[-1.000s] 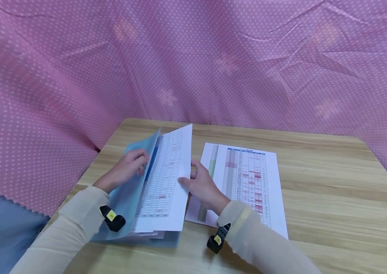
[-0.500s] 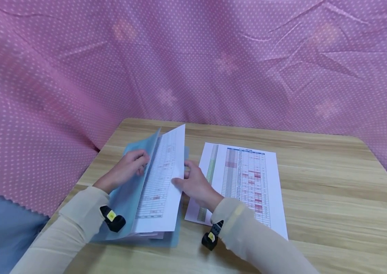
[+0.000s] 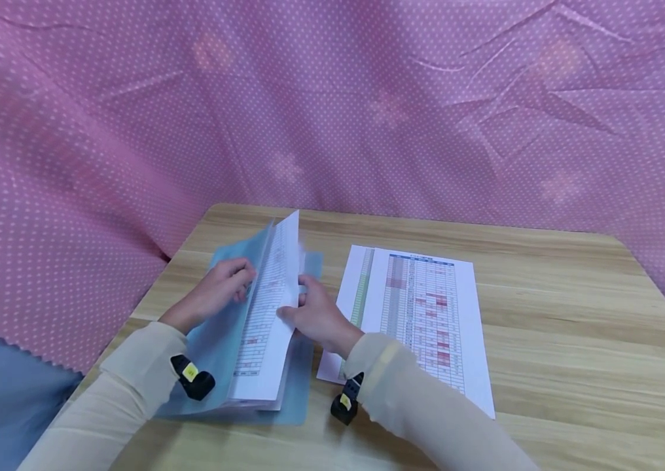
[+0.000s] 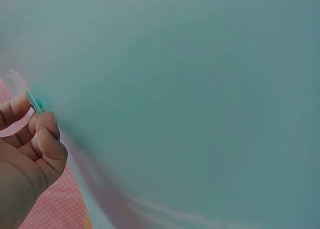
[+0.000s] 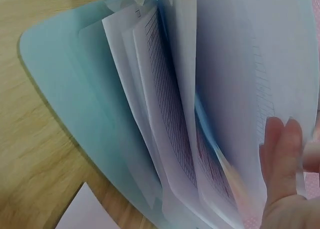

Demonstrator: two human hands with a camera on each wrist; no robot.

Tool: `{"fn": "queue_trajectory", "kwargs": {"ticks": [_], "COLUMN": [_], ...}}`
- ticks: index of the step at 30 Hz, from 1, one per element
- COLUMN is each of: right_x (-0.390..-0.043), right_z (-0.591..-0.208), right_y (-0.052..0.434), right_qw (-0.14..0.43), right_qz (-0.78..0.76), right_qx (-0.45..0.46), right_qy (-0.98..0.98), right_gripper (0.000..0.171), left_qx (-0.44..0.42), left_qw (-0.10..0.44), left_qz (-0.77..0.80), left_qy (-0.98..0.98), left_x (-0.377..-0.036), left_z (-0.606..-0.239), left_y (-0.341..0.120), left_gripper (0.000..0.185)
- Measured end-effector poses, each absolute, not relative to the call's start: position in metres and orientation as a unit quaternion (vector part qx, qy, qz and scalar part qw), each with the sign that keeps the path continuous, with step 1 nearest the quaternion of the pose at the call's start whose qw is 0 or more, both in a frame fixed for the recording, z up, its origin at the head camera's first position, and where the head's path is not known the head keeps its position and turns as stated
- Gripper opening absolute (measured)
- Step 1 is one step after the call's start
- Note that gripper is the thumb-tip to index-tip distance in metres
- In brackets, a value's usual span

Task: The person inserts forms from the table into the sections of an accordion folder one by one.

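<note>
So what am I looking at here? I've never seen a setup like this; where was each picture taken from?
There's no machine doing the work: these are a person's left hand and right hand. The wide view comes from a camera worn on the head; the two close views come from black wrist cameras. On the wooden table lie an opened blue-green folder and, beside it, a loose printed sheet. The left hand holds the folder's cover; the right grips a printed page inside.
</note>
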State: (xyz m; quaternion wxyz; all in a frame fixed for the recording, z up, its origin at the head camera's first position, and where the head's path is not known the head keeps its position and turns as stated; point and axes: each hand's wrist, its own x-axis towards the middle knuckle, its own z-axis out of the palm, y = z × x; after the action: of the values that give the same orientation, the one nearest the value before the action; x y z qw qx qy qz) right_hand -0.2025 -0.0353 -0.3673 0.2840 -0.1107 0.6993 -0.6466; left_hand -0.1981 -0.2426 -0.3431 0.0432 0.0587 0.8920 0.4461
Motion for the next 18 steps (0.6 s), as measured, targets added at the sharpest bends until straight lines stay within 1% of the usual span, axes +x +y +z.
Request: {"fn": "queue_trajectory", "kwargs": {"ticks": [8, 18], "right_x": [-0.2074, -0.2084], "right_z": [-0.3683, -0.3679], "right_y": [-0.0267, -0.0285], "right_qw": [0.287, 0.301], "right_qz": [-0.64, -0.621], "right_qx": [-0.12, -0.121], "right_qy": [0.702, 0.713], "right_gripper": [0.049, 0.049], "left_qx": [0.06, 0.068], "left_qw": [0.039, 0.04], "left_qz": [0.444, 0.447], "left_qy": [0.893, 0.891], "left_x": [-0.1967, -0.1963], "left_z": [-0.3427, -0.3435], "left_y": [-0.2442, -0.2435], "left_gripper": [0.027, 0.025]}}
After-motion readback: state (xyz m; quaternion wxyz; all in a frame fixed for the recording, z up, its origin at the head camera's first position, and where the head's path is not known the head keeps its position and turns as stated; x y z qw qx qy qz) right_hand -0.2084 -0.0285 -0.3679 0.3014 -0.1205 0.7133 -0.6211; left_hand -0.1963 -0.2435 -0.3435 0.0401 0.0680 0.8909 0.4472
